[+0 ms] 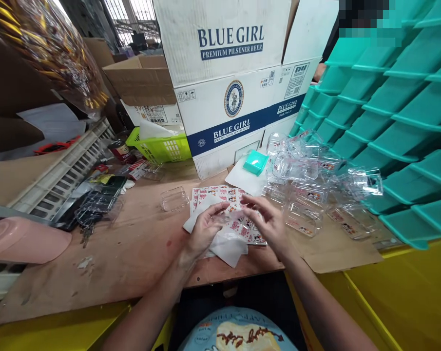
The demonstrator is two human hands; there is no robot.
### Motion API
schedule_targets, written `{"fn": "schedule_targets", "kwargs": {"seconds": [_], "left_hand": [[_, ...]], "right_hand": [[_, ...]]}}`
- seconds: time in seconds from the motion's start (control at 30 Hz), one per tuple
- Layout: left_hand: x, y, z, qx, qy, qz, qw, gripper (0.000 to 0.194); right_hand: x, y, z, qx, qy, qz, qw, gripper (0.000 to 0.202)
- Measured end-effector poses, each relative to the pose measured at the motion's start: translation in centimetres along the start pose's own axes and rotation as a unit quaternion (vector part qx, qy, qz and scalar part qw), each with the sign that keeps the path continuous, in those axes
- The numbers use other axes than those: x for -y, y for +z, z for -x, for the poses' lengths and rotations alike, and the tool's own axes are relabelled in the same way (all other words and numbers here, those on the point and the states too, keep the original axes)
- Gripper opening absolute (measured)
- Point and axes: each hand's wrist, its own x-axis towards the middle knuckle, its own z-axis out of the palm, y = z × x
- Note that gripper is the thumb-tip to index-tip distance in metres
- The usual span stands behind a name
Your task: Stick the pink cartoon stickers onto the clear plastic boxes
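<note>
Over the sticker sheets, a small clear plastic piece spans the gap between my hands; its exact shape is hard to make out. My left hand curls its thumb and fingers at the left end of it. At the other end, the thumb and bent fingers of my right hand close in on the piece. Beneath both lie printed sticker sheets with pink and red designs, partly covered by white backing paper. A clear plastic case rests on the table left of the sheets.
Clear cases with stickers are heaped at the right on cardboard, beside stacked teal trays. A teal piece lies on white paper. Behind stands a tall beer carton, with a green basket left of it. A pink container sits far left.
</note>
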Motion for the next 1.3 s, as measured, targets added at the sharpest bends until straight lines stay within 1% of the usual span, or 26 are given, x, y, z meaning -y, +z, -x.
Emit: {"fn": "schedule_targets", "kwargs": {"seconds": [0.07,0.13,0.2,0.27,0.3,0.33,0.4,0.47,0.53,0.57,0.63,0.7,0.73,0.77,0.8,0.83,0.87,0.9,0.93,0.97,1.03,1.07,1.13,1.2,1.27,1.3], "left_hand": [[0.1,-0.6,0.4,0.019,-0.004,0.033,0.999,0.051],[0.2,-0.7,0.9,0.0,0.01,0.042,0.999,0.052],[0.2,-0.3,1.4,-0.066,0.036,0.018,0.997,0.05],[0.1,0.5,1.8,-0.093,0.057,-0.007,0.994,0.045],[0.0,0.8,2.0,-0.077,0.061,-0.004,0.995,0.043],[-0.1,1.0,2.1,-0.048,0.057,0.009,0.997,0.044],[-0.4,1.1,2.3,-0.013,0.041,0.052,0.998,0.048],[-0.6,0.6,2.3,-0.027,0.03,0.08,0.996,0.049],[-0.7,0.1,2.5,-0.034,0.038,0.077,0.996,0.048],[-0.7,0.0,2.7,-0.022,0.05,0.062,0.997,0.047],[-0.6,-0.1,3.1,0.027,0.078,0.013,0.996,0.046],[-0.5,-0.4,3.4,0.07,0.091,-0.048,0.992,0.048],[-0.6,-0.9,3.4,0.068,0.099,-0.084,0.989,0.05],[-0.9,-1.8,3.3,0.042,0.116,-0.131,0.984,0.052],[-1.3,-3.0,3.0,-0.007,0.143,-0.192,0.971,0.055],[-1.9,-4.6,2.5,-0.071,0.174,-0.266,0.945,0.058],[-2.6,-6.5,1.9,-0.137,0.206,-0.347,0.905,0.06],[-3.4,-8.6,1.1,-0.19,0.22,-0.429,0.855,0.063],[-4.2,-10.6,0.2,-0.207,0.21,-0.499,0.815,0.067],[-4.9,-12.5,-0.7,-0.194,0.179,-0.556,0.788,0.071],[-5.9,-15.0,-2.0,-0.148,0.104,-0.612,0.77,0.069],[-6.1,-15.4,-2.4,-0.133,0.081,-0.621,0.768,0.064],[-5.8,-14.7,-2.2,-0.14,0.076,-0.62,0.768,0.057],[-4.7,-12.1,-1.0,-0.17,0.116,-0.591,0.78,0.064],[-3.4,-8.8,0.6,-0.173,0.178,-0.508,0.825,0.073],[-2.9,-7.3,1.4,-0.155,0.193,-0.462,0.852,0.075]], "right_hand": [[-0.3,-0.8,-0.6,0.008,0.051,-0.045,0.998,0.037],[-0.3,-1.0,-1.1,-0.01,0.051,-0.046,0.998,0.033],[0.0,-0.4,-1.2,-0.091,0.002,0.006,0.996,0.022],[0.7,0.7,-0.8,-0.16,-0.082,0.092,0.979,0.011],[1.0,1.3,-0.5,-0.156,-0.121,0.132,0.972,0.006],[1.3,1.8,-0.1,-0.126,-0.15,0.16,0.967,0.003],[1.7,2.2,0.5,-0.04,-0.168,0.168,0.97,0.012],[1.8,1.8,0.6,0.011,-0.127,0.125,0.984,0.028],[1.6,0.8,0.0,0.029,-0.044,0.052,0.997,0.04],[1.4,0.1,-0.6,0.04,0.003,0.015,0.999,0.041],[1.0,-0.9,-1.8,0.077,0.064,-0.037,0.994,0.037],[0.7,-1.6,-2.9,0.086,0.061,-0.05,0.993,0.026],[0.8,-1.8,-3.3,0.056,0.046,-0.051,0.996,0.021],[0.9,-1.9,-3.4,0.003,0.03,-0.053,0.998,0.017],[1.1,-2.0,-3.4,-0.056,0.02,-0.058,0.997,0.014],[1.4,-2.1,-3.2,-0.106,0.019,-0.064,0.992,0.01],[1.7,-2.0,-2.8,-0.134,0.026,-0.07,0.988,0.011],[2.0,-1.8,-2.4,-0.139,0.035,-0.079,0.987,0.016],[2.3,-1.4,-1.9,-0.117,0.044,-0.089,0.988,0.023],[2.6,-0.9,-1.4,-0.077,0.052,-0.102,0.99,0.032],[2.8,0.7,-0.4,0.003,0.058,-0.128,0.99,0.052],[2.8,1.6,0.1,0.031,0.055,-0.134,0.989,0.061],[2.5,3.5,0.7,0.046,0.059,-0.129,0.989,0.077],[2.2,5.1,0.8,0.03,0.081,-0.13,0.988,0.092],[2.0,6.3,0.5,0.026,0.11,-0.175,0.978,0.107],[2.0,6.6,0.3,0.031,0.122,-0.206,0.97,0.113]]}}
